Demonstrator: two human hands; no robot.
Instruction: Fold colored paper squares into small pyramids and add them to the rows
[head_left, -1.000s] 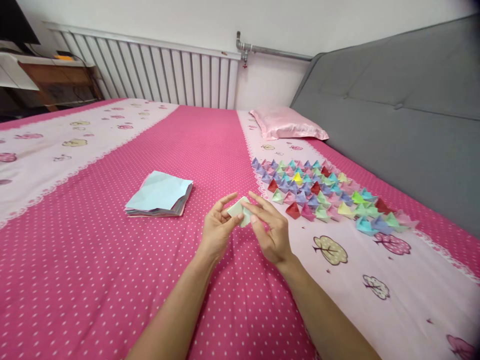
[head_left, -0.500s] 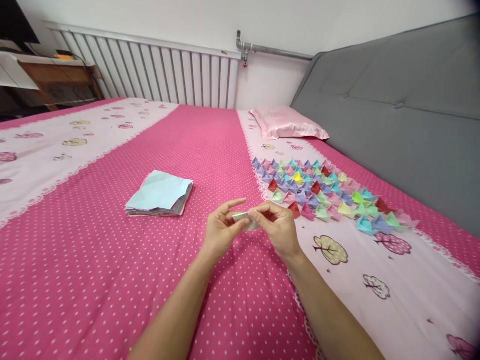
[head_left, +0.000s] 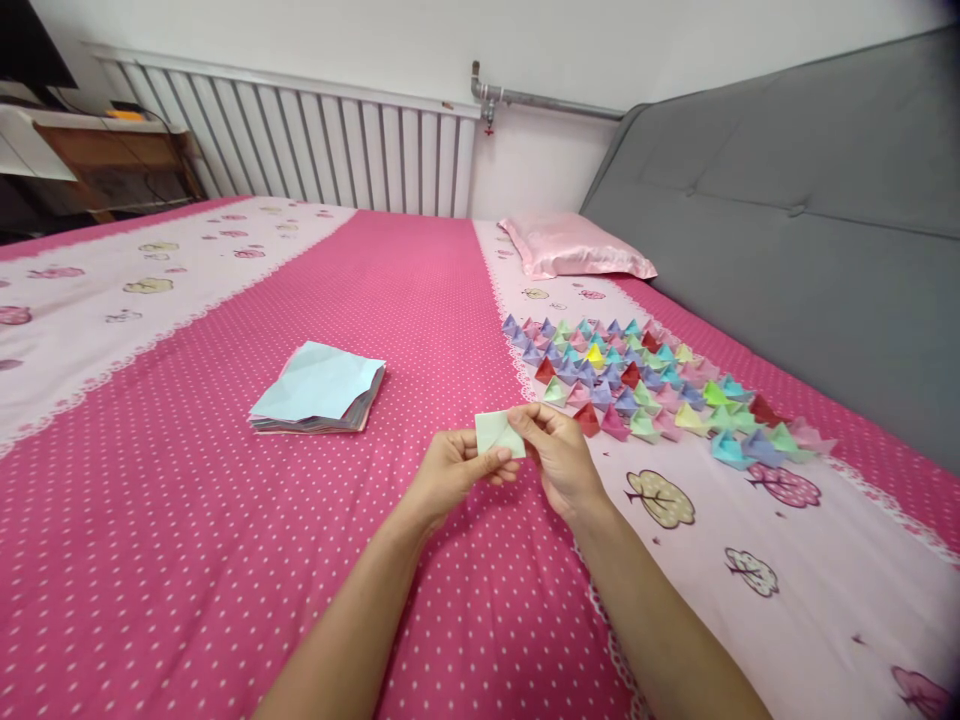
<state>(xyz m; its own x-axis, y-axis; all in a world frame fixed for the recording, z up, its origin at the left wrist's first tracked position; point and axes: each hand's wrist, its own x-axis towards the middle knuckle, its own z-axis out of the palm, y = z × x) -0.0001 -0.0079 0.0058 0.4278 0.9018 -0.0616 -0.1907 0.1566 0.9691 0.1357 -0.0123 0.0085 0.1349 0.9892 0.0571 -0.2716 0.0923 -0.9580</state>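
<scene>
A: Of what is the small piece (head_left: 497,434) made?
B: Matt, creased paper; so is the stack (head_left: 319,388) at ten o'clock.
A: And the pillow (head_left: 574,247) at one o'clock?
B: Glossy, satin-like cloth is seen; the bed sheet (head_left: 225,520) is matt cloth.

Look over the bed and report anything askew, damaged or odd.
Only small things. The paper stack is fanned unevenly, its top light blue sheet creased and wavy-edged. The folded paper shapes straggle at their near right end. The pale green paper pinched between left hand and right hand looks intact.
</scene>
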